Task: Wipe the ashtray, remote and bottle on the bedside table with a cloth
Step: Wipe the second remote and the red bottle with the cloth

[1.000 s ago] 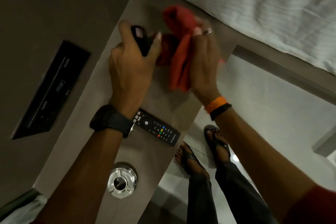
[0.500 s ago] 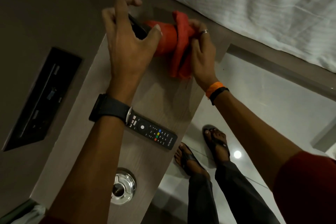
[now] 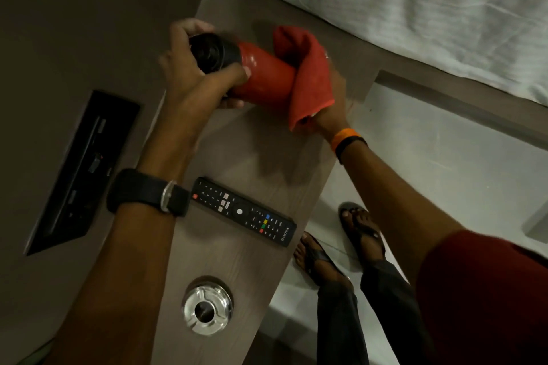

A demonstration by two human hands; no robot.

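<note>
My left hand (image 3: 192, 80) grips a red bottle (image 3: 264, 77) near its black cap, holding it tilted almost flat above the far end of the wooden bedside table (image 3: 261, 157). A red cloth (image 3: 308, 77) is wrapped around the bottle's lower end, with my right hand (image 3: 332, 104) closed on it and mostly hidden beneath. The black remote (image 3: 243, 210) lies across the table's middle, partly under my left wrist. A shiny metal ashtray (image 3: 206, 308) sits at the near end.
A bed with white sheets (image 3: 415, 3) runs along the right behind the table. A black switch panel (image 3: 80, 169) is set in the dark wall at left. My feet in sandals (image 3: 341, 240) stand on the pale floor beside the table's right edge.
The bottle has been tipped over from nearly upright to almost flat. The cloth has slid from the bottle's middle down to its lower end.
</note>
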